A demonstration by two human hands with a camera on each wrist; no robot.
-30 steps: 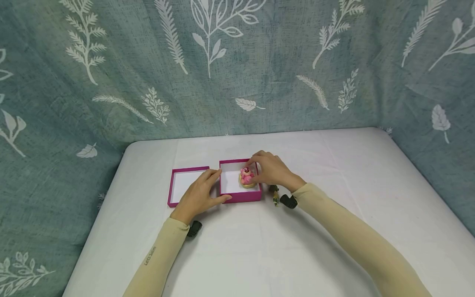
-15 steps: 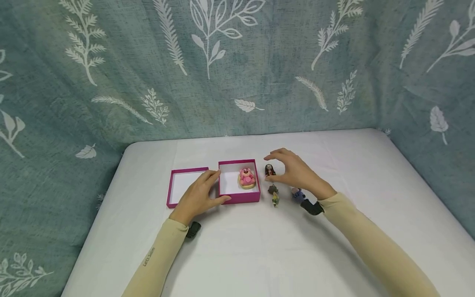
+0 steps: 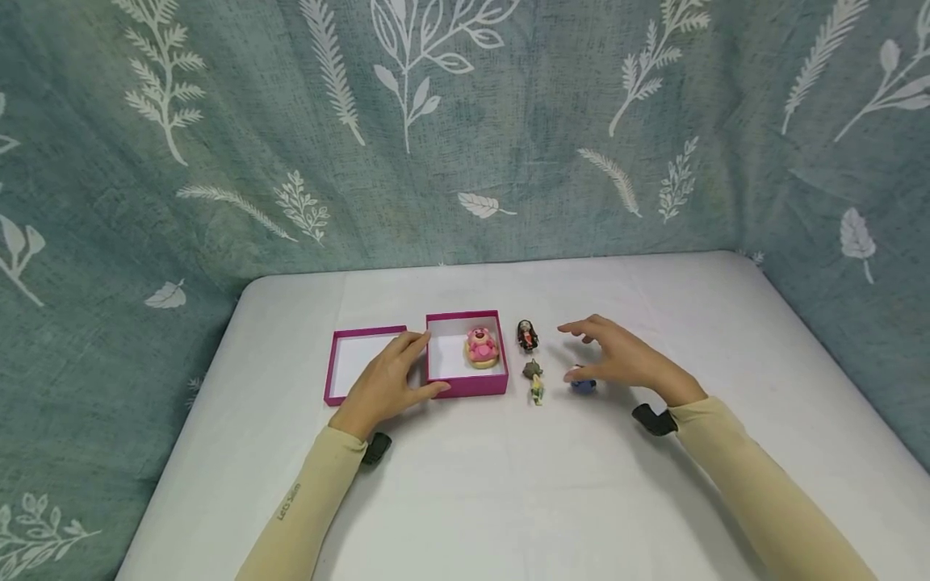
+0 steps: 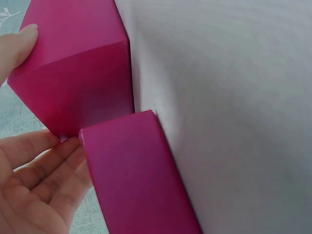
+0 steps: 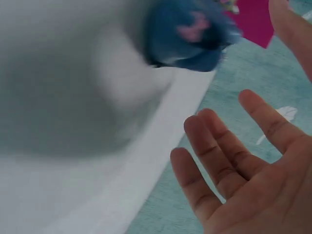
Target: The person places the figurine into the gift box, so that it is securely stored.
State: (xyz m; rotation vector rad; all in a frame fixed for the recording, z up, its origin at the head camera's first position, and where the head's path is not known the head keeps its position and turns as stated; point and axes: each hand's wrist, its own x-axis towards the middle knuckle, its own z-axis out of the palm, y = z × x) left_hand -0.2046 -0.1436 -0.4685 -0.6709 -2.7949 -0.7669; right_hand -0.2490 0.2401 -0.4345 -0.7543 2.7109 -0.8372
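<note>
Moved since one second ago: the right hand (image 3: 628, 359), then at the pink bear figure inside the box, now stands farther right, over the loose figures' side; the black-haired figure is uncovered. The left hand has kept its place.

Hands, two. Left hand (image 3: 385, 387): thumb on the front wall of the pink box, fingertips at its left rear corner, holding it between them. Right hand: thumb and fingers well apart, nothing in the grasp; the thumb passes in front of the blue figure in the head view.

Boxes, two parts, magenta outside, white inside. One deep pink box (image 3: 468, 387), upright and open at the top. One shallow tray (image 3: 354, 361), open side up, just beside it on the left, partly behind the left hand.

Figures, four counted. One pink bear figure (image 3: 482, 347) with a yellowish base, within the pink box, toward its right wall. One black-haired figure (image 3: 527, 335) right of the box. One green-and-yellow figure (image 3: 537, 389), nearer the person; whether the grey-green piece above belongs to it cannot be told. One blue figure (image 3: 584, 386), farther right.

Wrist devices, two, black (image 3: 655, 420). Sleeves, two, beige (image 3: 756, 484), the left one lettered. White table cover (image 3: 465, 500), one.
</note>
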